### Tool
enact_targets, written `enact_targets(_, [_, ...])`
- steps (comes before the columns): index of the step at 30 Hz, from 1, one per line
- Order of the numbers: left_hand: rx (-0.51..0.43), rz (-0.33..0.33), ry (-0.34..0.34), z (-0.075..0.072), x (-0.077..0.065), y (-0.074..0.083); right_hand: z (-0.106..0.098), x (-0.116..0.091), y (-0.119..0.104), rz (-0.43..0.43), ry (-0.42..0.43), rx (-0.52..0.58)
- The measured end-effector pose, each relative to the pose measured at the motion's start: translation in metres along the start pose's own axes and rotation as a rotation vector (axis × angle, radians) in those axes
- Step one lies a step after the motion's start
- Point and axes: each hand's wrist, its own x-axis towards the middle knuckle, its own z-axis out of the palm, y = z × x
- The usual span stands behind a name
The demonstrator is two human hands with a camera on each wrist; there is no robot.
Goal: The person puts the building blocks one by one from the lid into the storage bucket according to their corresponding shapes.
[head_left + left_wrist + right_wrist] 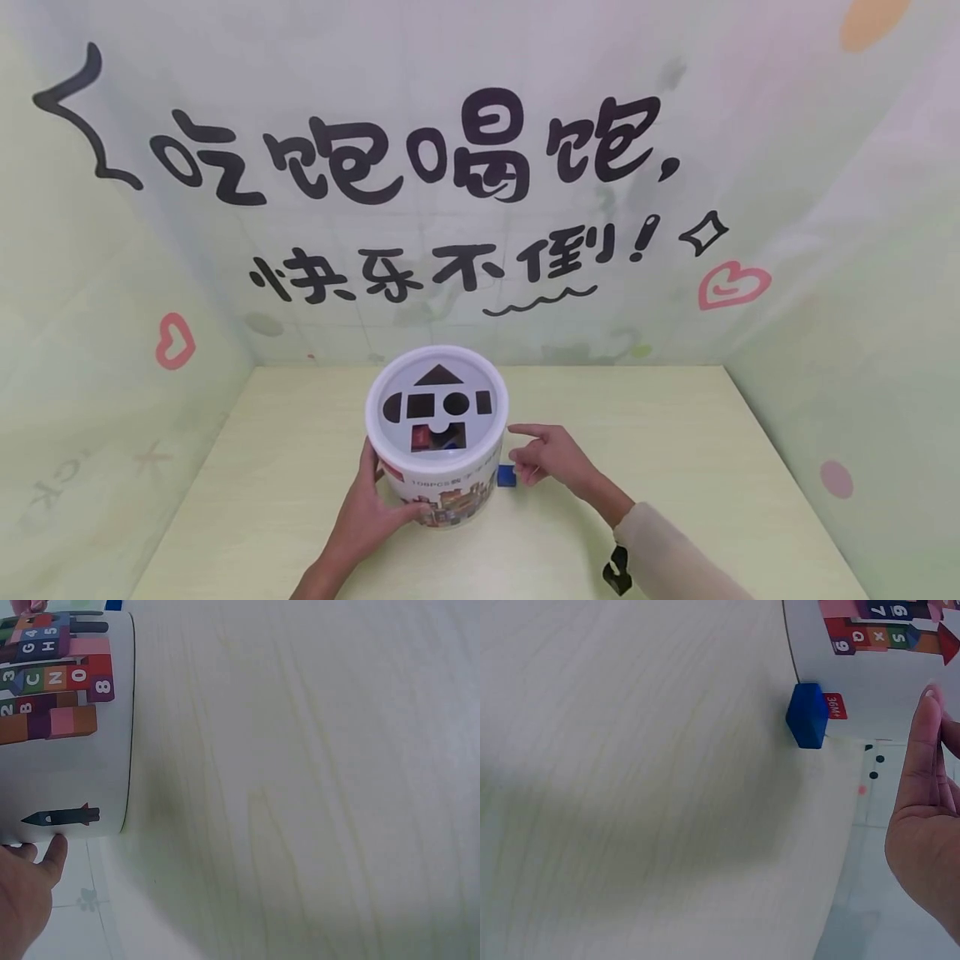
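A white bucket [450, 496] with printed block pictures stands upright on the table, slightly left of centre in the head view. Its white lid [468, 375] has several shaped holes, and colored blocks [422, 437] show through the front one. My left hand [367, 512] holds the bucket's left side, thumb in front and fingers partly hidden behind it. On the other side, my right hand [557, 458] stretches its index finger toward the wall just below the lid, gripping nothing. A small blue block [808, 716] lies on the table close against the bucket's base, beside the right hand.
The pale wood-grain table [637, 500] extends on both sides of the bucket. Behind it rises a light wall hanging [585, 333] with large black characters, and similar panels close in the left and right sides. A black band [617, 571] hangs at the right sleeve.
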Motion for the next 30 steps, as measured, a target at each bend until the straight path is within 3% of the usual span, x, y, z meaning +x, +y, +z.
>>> enact_targets(11, [0.006, 0.004, 0.001, 0.0, 0.0, -0.002, 0.012, -0.001, 0.037, 0.027, -0.03, -0.007])
enact_targets(17, [0.007, 0.006, 0.001, 0.0, 0.0, -0.001, 0.015, -0.005, 0.042, 0.025, -0.024, -0.004])
enact_targets(24, [0.001, 0.013, 0.014, 0.007, 0.005, -0.037, 0.019, -0.004, 0.048, 0.023, -0.013, 0.009])
enact_targets(30, [0.001, 0.001, 0.012, 0.003, 0.001, -0.012, 0.026, 0.0, 0.058, 0.037, -0.023, 0.021])
